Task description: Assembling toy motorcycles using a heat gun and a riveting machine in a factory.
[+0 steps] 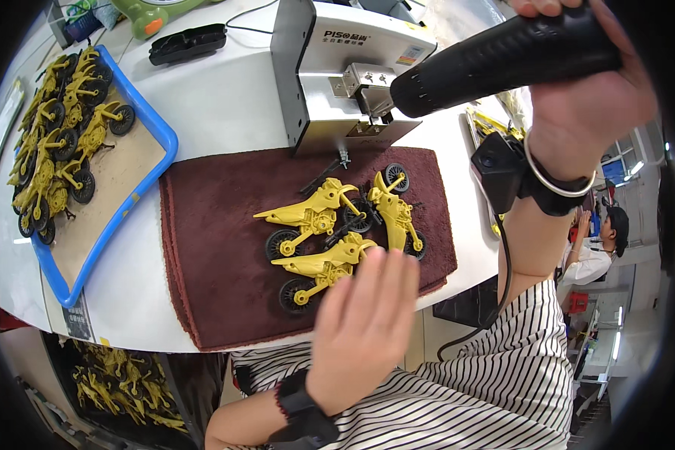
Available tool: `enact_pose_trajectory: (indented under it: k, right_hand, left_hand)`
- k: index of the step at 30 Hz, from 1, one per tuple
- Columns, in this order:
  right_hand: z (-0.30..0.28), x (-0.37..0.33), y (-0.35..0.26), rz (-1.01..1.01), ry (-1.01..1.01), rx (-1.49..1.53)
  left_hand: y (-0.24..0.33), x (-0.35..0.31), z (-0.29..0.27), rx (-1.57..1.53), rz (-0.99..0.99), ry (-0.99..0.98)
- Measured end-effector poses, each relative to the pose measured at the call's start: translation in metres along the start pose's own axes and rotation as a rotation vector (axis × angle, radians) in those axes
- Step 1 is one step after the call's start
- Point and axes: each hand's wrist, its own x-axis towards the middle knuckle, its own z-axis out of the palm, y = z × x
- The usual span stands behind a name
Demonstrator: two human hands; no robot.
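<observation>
My right hand (pixel 589 105) is wrapped round a black electric screwdriver (pixel 502 64). The tool's front end points at the outlet block (pixel 371 86) on the face of a grey-and-white screw feeder machine (pixel 330 56). My left hand (pixel 367 330), slightly blurred, reaches over the mat with its fingers stretched out. Its fingertips cover the front of the nearest yellow toy motorcycle (pixel 319 266); whether they touch it I cannot tell. Behind lies a second toy motorcycle (pixel 311 214), and a third toy motorcycle (pixel 394 210) is at the right. All have black wheels.
A dark red-brown towel mat (pixel 217 247) covers the table's front. At the left, a blue-rimmed tray (pixel 120 225) carries a heap of yellow motorcycles. Below the table edge is a bin of more yellow parts (pixel 127 386). A black holder (pixel 187 45) lies at the back. Another person (pixel 604 244) sits far right.
</observation>
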Motion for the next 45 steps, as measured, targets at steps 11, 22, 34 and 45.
enact_pose_trajectory:
  k: [11,22,34,45]
  right_hand:
    - [0.033,-0.02,0.04,0.035,0.153,0.089]
    - [0.055,-0.099,-0.011,0.345,-0.385,0.512]
    - [0.078,-0.108,-0.016,0.278,-0.349,0.463]
    - [0.091,-0.115,-0.025,0.276,-0.506,0.375]
  left_hand:
    - [-0.004,-0.007,0.032,-0.045,-0.089,-0.208]
    - [-0.008,-0.011,0.051,0.055,-0.129,-0.102]
    - [-0.005,-0.012,0.053,-0.032,-0.099,-0.08]
    - [-0.007,-0.015,0.05,0.005,-0.074,-0.13]
